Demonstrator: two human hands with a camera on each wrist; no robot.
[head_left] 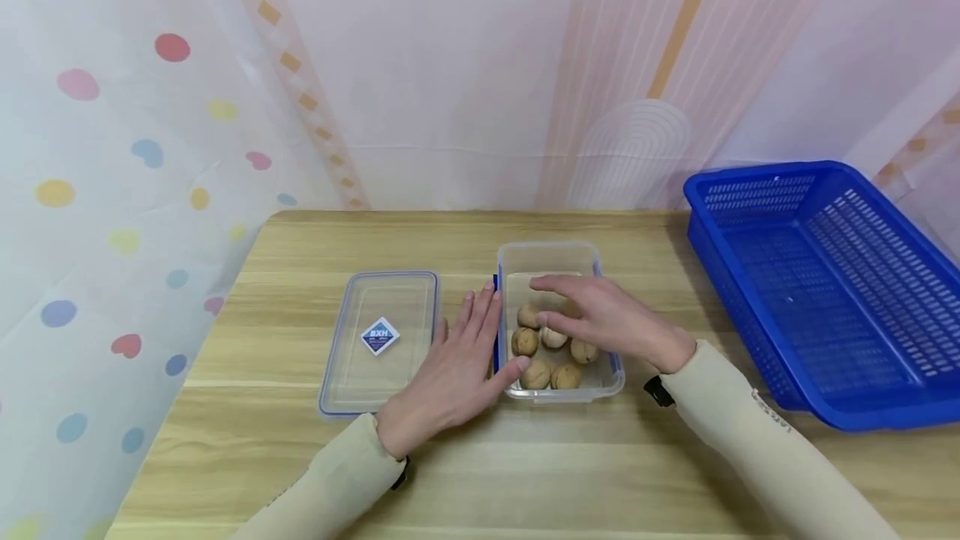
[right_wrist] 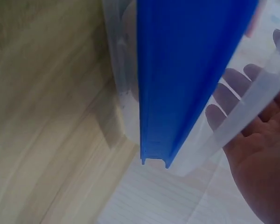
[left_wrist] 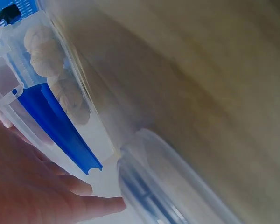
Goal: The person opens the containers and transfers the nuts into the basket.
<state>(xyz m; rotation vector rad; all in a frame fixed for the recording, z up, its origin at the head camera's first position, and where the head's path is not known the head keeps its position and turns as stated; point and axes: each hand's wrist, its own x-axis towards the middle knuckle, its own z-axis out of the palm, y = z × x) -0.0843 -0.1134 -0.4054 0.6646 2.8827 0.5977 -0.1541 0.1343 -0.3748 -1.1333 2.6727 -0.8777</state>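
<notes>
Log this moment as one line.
left hand: at box, left side | right hand: over walnuts in box | lid: off, left of box | basket: right of box

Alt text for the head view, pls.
A person's right hand reaches over an open clear box of walnuts, the left hand spread at the box's left side. The box's clear lid lies to the left on a wooden table, with an empty blue basket to the right.

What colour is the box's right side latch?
That side latch is blue, clearest in the right wrist view.
</notes>
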